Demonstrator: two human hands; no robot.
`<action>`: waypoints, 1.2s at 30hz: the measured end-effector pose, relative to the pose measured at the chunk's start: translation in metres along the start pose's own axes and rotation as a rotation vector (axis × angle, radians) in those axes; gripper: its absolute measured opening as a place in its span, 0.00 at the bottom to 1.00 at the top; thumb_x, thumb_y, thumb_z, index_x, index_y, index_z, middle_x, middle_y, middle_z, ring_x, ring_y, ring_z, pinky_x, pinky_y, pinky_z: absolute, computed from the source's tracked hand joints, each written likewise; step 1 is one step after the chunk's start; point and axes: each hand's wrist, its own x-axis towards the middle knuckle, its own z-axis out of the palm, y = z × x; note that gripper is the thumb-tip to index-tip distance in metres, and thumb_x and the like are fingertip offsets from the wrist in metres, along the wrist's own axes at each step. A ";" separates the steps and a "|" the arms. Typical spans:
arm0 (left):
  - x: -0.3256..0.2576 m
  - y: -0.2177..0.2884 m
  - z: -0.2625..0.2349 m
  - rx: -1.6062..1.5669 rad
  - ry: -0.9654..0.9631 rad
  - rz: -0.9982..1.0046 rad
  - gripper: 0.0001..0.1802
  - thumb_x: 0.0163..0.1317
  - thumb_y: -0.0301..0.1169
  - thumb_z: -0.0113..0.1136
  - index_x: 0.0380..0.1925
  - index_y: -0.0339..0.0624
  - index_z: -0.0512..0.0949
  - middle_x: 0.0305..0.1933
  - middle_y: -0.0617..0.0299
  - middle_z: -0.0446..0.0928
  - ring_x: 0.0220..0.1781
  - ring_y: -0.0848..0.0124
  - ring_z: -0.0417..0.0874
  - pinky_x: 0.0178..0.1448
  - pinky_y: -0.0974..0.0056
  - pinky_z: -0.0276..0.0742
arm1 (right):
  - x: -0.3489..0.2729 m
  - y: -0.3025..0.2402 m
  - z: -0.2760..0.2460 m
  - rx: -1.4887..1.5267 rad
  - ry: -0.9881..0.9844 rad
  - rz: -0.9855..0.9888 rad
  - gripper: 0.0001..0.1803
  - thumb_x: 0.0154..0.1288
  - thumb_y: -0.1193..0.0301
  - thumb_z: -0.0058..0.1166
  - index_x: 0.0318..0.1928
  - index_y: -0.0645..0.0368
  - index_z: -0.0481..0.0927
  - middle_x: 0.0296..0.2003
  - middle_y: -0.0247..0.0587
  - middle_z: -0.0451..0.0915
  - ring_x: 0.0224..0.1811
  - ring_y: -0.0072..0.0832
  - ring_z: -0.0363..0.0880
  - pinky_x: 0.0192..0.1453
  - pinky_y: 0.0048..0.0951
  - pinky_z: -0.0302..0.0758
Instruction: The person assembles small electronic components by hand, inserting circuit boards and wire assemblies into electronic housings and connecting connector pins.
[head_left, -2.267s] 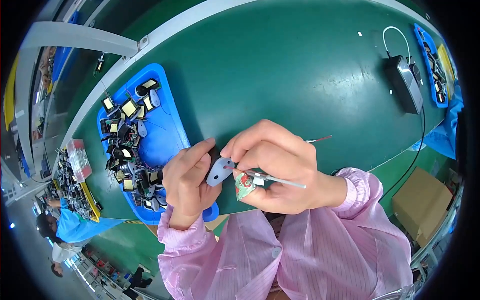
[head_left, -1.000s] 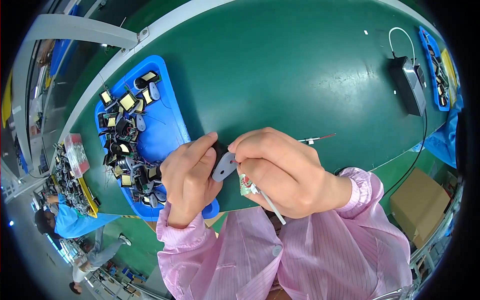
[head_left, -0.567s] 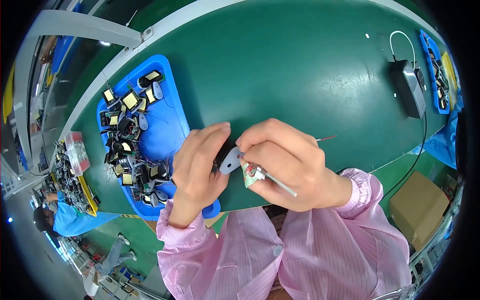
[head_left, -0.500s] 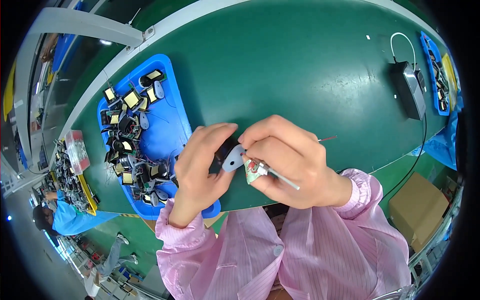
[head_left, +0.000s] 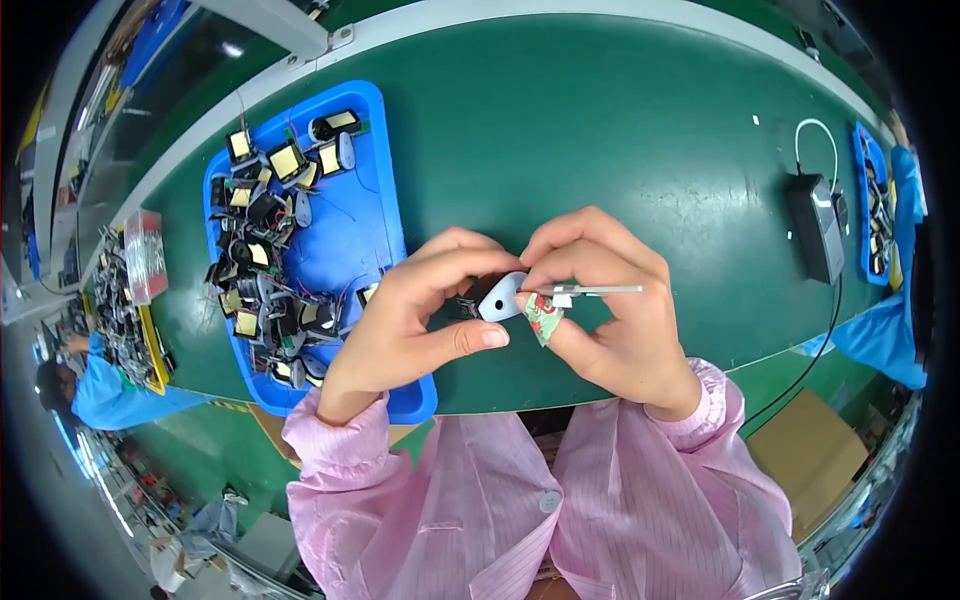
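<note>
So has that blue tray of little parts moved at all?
No. The blue tray sits in the same place against the green bench; only the camera view shifts slightly.

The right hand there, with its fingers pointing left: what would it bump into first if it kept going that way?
Probably the small grey part it already touches, then the left hand holding that part. Beyond lies the blue tray, though depth is hard to judge.

Green bench [head_left: 600,130], blue tray [head_left: 370,220], black adapter [head_left: 812,228]

Single head-worn fisheye view, aimed steeply down, left hand [head_left: 405,325] and right hand [head_left: 610,310] seen close, centred, edges bent.
</note>
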 end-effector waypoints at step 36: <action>-0.006 0.007 -0.004 0.167 0.220 0.112 0.15 0.58 0.19 0.62 0.47 0.32 0.76 0.44 0.56 0.77 0.45 0.71 0.79 0.49 0.69 0.75 | 0.001 0.000 0.008 -0.213 -0.053 0.009 0.18 0.39 0.89 0.47 0.35 0.64 0.78 0.24 0.40 0.77 0.22 0.37 0.72 0.25 0.34 0.68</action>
